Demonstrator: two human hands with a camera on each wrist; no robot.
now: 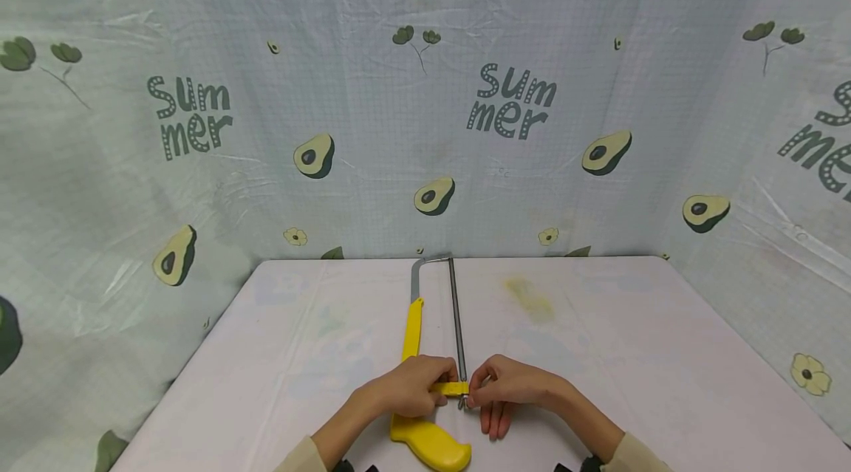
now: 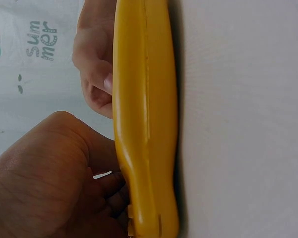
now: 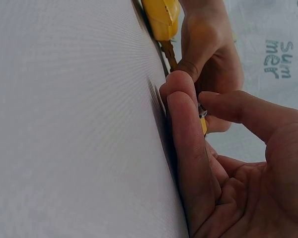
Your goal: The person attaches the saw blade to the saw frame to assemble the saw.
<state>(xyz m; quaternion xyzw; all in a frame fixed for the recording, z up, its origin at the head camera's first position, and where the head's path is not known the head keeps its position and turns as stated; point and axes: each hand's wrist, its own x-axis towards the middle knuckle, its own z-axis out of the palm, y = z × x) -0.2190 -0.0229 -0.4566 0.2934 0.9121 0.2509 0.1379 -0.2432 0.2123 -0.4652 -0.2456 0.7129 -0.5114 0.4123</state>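
A hacksaw (image 1: 439, 446) with a yellow handle lies on the table, its grey frame (image 1: 416, 280) and dark metal blade (image 1: 456, 317) pointing away from me. My left hand (image 1: 414, 386) grips the yellow body above the handle, fingers over the short yellow crosspiece (image 1: 452, 388) at the blade's near end. At that same end sits a small metal wing nut (image 1: 462, 403), which my right hand (image 1: 515, 381) pinches between thumb and finger. The other right fingers rest low by the tabletop. In the left wrist view the yellow handle (image 2: 148, 89) hides the left fingertips.
A pale-covered table (image 1: 598, 339) carries the saw, with a yellowish stain (image 1: 530, 300) to the right of the blade. Behind and at both sides hangs a curtain (image 1: 372, 184) printed with avocados and lettering.
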